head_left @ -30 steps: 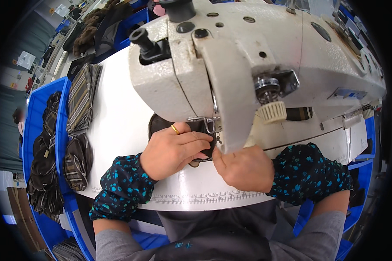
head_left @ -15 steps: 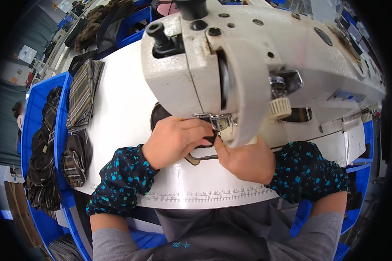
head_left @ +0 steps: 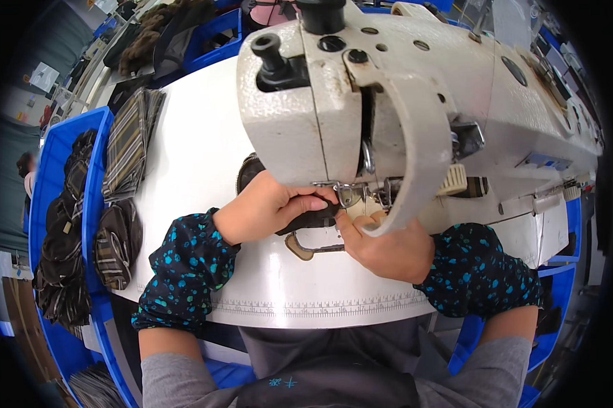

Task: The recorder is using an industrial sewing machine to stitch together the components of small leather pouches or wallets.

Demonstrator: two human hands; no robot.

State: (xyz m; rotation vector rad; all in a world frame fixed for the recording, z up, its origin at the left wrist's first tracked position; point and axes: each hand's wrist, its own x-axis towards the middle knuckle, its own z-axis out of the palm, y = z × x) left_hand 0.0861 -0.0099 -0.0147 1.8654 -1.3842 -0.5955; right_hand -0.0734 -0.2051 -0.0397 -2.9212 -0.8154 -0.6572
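Observation:
A white sewing machine stands over the table, its metal presser foot low above the work. Just left of the foot, my left hand pinches a dark fabric piece between thumb and fingers. Part of a zipper edge curves out behind that hand. My right hand is closed at the right side of the piece, fingertips by the foot and partly hidden by the machine's curved guard. A tan-backed, dark-edged end sticks out toward me below the fabric.
Striped fabric panels and a dark striped pouch-like piece lie on the table's left edge. Beside them stands a blue bin full of dark pieces. A printed ruler follows the table's front edge.
My left hand has drawn slightly left, its thumb now lying over the fabric, and more of the dark piece shows. The right hand stays by the foot. The whole view has shifted a little.

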